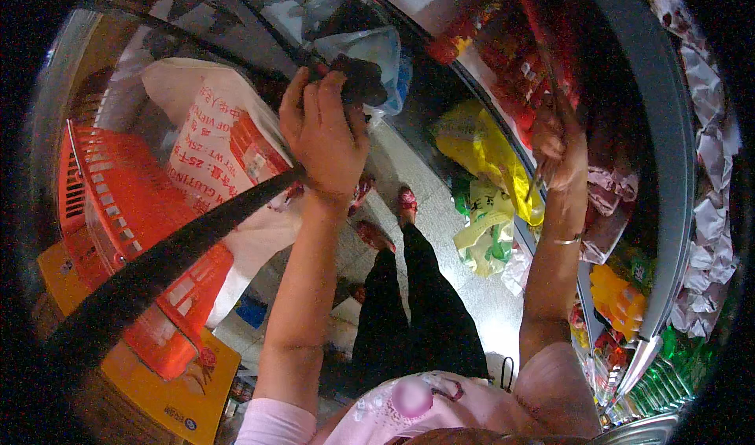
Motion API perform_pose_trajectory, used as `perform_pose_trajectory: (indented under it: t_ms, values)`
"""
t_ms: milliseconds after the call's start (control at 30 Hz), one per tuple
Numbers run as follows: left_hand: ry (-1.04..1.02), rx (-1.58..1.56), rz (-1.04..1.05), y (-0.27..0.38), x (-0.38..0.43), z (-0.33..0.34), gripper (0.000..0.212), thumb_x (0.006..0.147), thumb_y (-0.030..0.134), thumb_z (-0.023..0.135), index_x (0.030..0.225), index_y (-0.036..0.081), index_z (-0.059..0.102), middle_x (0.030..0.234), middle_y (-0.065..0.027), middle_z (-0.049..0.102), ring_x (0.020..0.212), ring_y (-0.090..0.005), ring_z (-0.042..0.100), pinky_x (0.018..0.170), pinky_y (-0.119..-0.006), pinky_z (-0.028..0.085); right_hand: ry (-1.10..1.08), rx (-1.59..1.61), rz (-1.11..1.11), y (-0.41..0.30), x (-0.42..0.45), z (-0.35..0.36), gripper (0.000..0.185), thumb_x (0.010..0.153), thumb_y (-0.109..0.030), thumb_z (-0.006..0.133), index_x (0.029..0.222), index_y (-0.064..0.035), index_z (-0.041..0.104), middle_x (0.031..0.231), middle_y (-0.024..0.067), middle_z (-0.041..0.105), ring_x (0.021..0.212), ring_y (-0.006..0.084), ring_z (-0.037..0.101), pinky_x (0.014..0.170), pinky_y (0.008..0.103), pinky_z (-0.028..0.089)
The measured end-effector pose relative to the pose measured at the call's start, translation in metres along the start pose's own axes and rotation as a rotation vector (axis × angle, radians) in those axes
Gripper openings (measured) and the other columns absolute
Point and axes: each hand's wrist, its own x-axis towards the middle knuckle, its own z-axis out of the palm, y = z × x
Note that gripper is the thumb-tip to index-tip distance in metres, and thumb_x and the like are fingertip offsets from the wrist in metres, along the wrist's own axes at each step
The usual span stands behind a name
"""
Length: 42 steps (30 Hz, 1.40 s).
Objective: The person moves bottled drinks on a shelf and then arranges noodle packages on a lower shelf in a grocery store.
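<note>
My left hand (324, 129) has its fingers bent around a dark bundle (361, 80) that looks like black plastic or cloth; its exact kind is too dim to tell. Close beside it hangs a clear plastic bag (377, 50). A long dark strap or pole (194, 241) crosses the view and reaches my left wrist. On the right, my right hand (551, 144) reaches towards the shelf with red packages (519, 67); thin stick-like shapes show near its blurred fingers, and its grip cannot be made out. A thin bracelet (567, 242) circles that forearm.
An orange-red plastic basket (112, 203) and a white woven sack (206, 120) with red print stand at left, above a yellow carton (171, 395). Yellow (507, 168) and green-printed plastic bags (486, 227) hang by the right shelf edge. Green bottles (663, 380) stand at lower right.
</note>
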Motion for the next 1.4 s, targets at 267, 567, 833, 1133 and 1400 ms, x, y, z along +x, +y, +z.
perform_pose_trajectory:
  t_ms: [267, 567, 833, 1133, 1400]
  values:
    - [-0.003, 0.014, -0.01, -0.003, -0.001, 0.002, 0.037, 0.071, 0.01, 0.059, 0.107, 0.006, 0.055, 0.102, -0.0118, 0.058, 0.113, -0.0359, 0.046, 0.097, -0.044, 0.033, 0.146, -0.424, -0.146, 0.049, 0.013, 0.109, 0.013, 0.095, -0.017, 0.043, 0.096, -0.0069, 0.051, 0.066, 0.0004, 0.042, 0.042, 0.0036, 0.024, 0.036, 0.0185, 0.018]
    - [-0.035, -0.008, -0.013, -0.001, 0.002, 0.0, 0.041, 0.068, 0.006, 0.058, 0.108, 0.005, 0.054, 0.103, -0.0123, 0.057, 0.114, -0.0354, 0.045, 0.098, -0.044, 0.033, -0.165, -0.214, -0.04, 0.112, 0.188, 0.125, 0.019, 0.09, -0.022, 0.053, 0.093, -0.0029, 0.054, 0.076, 0.0114, 0.057, 0.055, 0.018, 0.05, 0.048, 0.0289, 0.042]
    - [-0.006, -0.016, 0.027, -0.002, 0.002, 0.007, 0.042, 0.066, 0.006, 0.059, 0.108, 0.005, 0.054, 0.102, -0.0121, 0.057, 0.114, -0.0348, 0.044, 0.098, -0.042, 0.033, -0.421, -0.978, -0.152, 0.078, 0.213, 0.153, 0.044, 0.093, -0.033, 0.047, 0.132, -0.0151, 0.044, 0.111, 0.0161, 0.057, 0.091, 0.0222, 0.058, 0.078, 0.0351, 0.047]
    - [0.022, -0.063, 0.012, -0.006, -0.003, 0.008, 0.034, 0.071, 0.016, 0.054, 0.101, 0.0, 0.053, 0.099, -0.0156, 0.056, 0.112, -0.038, 0.043, 0.097, -0.045, 0.032, -0.31, -1.342, -0.561, 0.114, -0.009, 0.062, 0.02, 0.088, -0.013, 0.057, 0.104, -0.0029, 0.061, 0.095, 0.013, 0.066, 0.087, 0.0274, 0.064, 0.077, 0.0344, 0.049]
    - [0.054, -0.042, 0.022, -0.007, -0.007, 0.009, 0.033, 0.073, 0.018, 0.05, 0.1, -0.001, 0.053, 0.102, -0.0177, 0.054, 0.11, -0.0382, 0.043, 0.097, -0.045, 0.032, 0.025, -1.863, -1.044, 0.043, -0.048, -0.068, 0.009, 0.081, -0.002, 0.057, 0.089, -0.0033, 0.061, 0.089, 0.0132, 0.062, 0.081, 0.0295, 0.059, 0.069, 0.0372, 0.048]
